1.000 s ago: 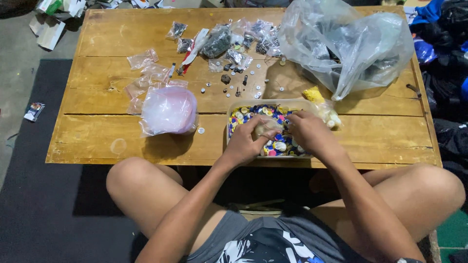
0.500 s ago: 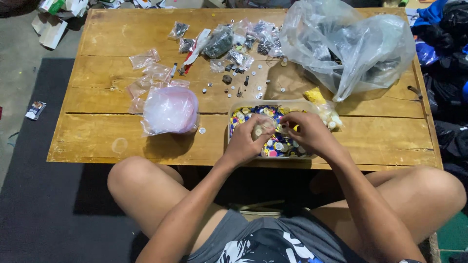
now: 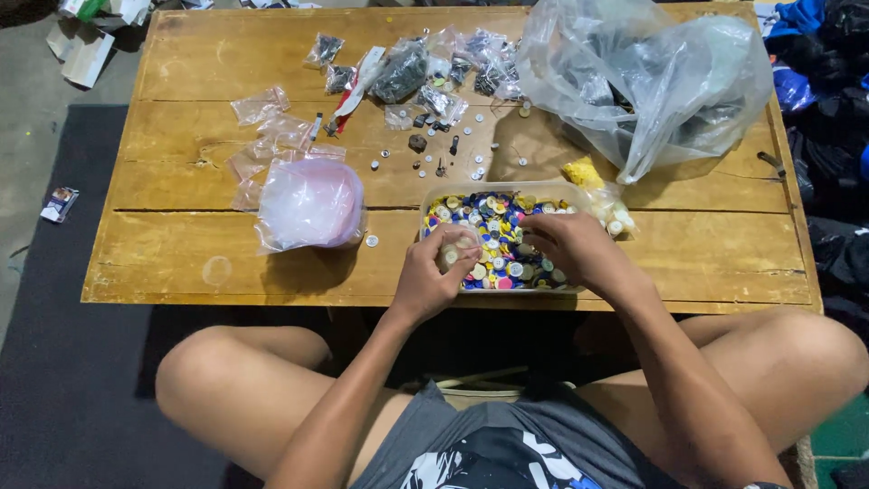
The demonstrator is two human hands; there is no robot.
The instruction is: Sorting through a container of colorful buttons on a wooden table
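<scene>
A clear plastic tray (image 3: pixel 493 188) full of coloured buttons sits at the near edge of a low wooden table (image 3: pixel 181 263). My left hand (image 3: pixel 433 276) is at the tray's left corner, closed on a small clear bag (image 3: pixel 455 249) with pale buttons in it. My right hand (image 3: pixel 572 249) rests over the tray's right half, fingers curled and pointing toward the bag. What the right fingertips pinch is hidden.
A pink-tinted plastic bag (image 3: pixel 310 203) lies left of the tray. Small empty clear bags (image 3: pixel 261 105), dark filled packets (image 3: pixel 399 71) and loose buttons (image 3: pixel 434 154) cover the table's middle. A large clear bag (image 3: pixel 652 77) stands at back right. My bare knees (image 3: pixel 226 362) are below the table.
Both hands have shifted slightly toward me over the tray. The left hand still holds the small bag, now at the tray's left corner.
</scene>
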